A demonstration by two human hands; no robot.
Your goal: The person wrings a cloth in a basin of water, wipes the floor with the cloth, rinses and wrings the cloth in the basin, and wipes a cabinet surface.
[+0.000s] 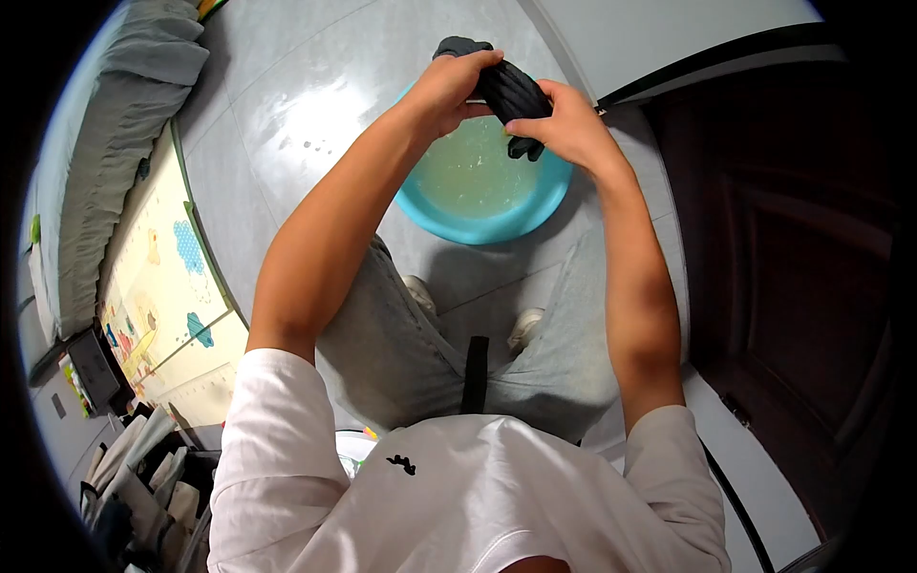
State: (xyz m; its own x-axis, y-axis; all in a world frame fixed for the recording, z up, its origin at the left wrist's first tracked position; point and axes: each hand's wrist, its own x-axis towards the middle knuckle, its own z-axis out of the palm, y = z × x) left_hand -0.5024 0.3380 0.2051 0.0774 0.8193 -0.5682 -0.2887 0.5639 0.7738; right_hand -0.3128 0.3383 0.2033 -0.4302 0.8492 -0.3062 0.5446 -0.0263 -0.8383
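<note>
A dark wet-looking cloth [517, 96], bunched into a thick twisted roll, is held over a turquoise basin [458, 229]. My left hand [453, 88] is closed around the roll's upper left part, with a loose end sticking out beyond the fingers. Lower down on the right, my right hand [567, 124] grips the same cloth, its thumb pressed on the near side. Below both hands, the basin holds cloudy greenish water [478, 177] with some bubbles. A short end of the cloth hangs over the water beneath my right hand.
The basin stands on grey floor tiles [315, 143] with small wet spots beside it. A dark wooden door [783, 258] is at the right. On the left lie a printed play mat [172, 296] and a draped grey fabric [134, 124]. Folded clothes [143, 487] sit at lower left.
</note>
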